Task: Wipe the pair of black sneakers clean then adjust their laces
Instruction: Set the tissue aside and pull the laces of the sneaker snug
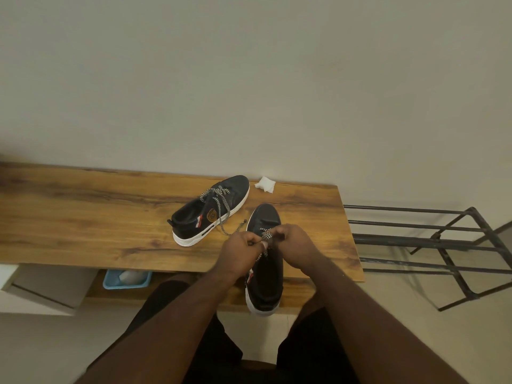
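Two black sneakers with white soles sit on the table (110, 217). The far sneaker (210, 210) lies angled, its speckled laces (221, 206) loose and trailing. The near sneaker (264, 261) points toward the wall, heel overhanging the table's near edge.

You face a plain pale wall (249, 73). A long wooden bench (83, 223) with dark grain stands against it. To your right, a black metal rack (432, 239) made of thin bars sits just beside the bench end. Under the bench you see a blue tray (110, 285) and a white drawer unit (41, 289). The floor (415, 336) is pale and smooth. The light is soft.
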